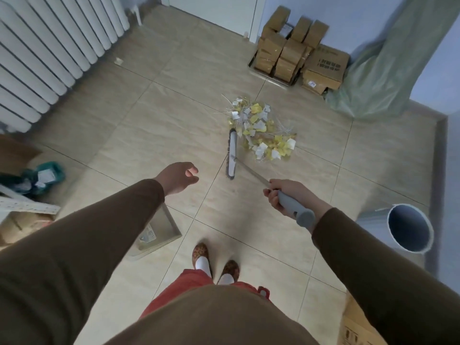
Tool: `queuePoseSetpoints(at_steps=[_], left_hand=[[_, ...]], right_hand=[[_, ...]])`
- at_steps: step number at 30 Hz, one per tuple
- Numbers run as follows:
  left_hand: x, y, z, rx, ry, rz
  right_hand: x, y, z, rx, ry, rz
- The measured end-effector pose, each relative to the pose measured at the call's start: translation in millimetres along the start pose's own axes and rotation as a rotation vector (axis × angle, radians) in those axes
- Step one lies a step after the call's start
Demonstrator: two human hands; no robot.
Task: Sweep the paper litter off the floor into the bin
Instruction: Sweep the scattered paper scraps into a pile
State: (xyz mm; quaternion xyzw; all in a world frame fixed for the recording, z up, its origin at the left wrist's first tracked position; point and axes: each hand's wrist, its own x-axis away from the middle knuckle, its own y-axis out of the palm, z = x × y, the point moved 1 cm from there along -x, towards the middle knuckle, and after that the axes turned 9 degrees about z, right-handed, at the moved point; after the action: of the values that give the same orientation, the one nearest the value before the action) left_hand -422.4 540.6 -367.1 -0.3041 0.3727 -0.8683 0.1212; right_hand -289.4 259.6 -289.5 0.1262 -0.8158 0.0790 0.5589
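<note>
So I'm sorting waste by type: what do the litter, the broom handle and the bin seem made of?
The litter pile looks like matte yellow and white paper scraps mixed with thin pale strips, perhaps shredded paper. The broom handle, gripped by the right hand, looks like smooth grey plastic, with a metallic-looking shaft. The bin seems smooth grey-blue plastic, faintly glossy.

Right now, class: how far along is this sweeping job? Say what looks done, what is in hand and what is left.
Done: the paper litter lies gathered in one pile on the floor. In hand: the right hand grips the broom, its head against the pile's edge; the left hand hangs open, holding nothing. Left: nothing shows inside the grey bin, and one scrap lies near the radiator.
</note>
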Motion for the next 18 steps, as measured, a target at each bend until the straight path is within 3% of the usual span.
queuePoseSetpoints(at_steps=[11,18], left_hand=[[66.6,-27.1,-48.0,-0.169,0.055,-0.009],[116.6,-84.1,-122.3,-0.266,0.037,0.025]], right_hand=[[36.8,15.8,68.2,-0.081,0.024,-0.027],[61.7,83.8,112.6,-0.103,-0.075,-0.014]])
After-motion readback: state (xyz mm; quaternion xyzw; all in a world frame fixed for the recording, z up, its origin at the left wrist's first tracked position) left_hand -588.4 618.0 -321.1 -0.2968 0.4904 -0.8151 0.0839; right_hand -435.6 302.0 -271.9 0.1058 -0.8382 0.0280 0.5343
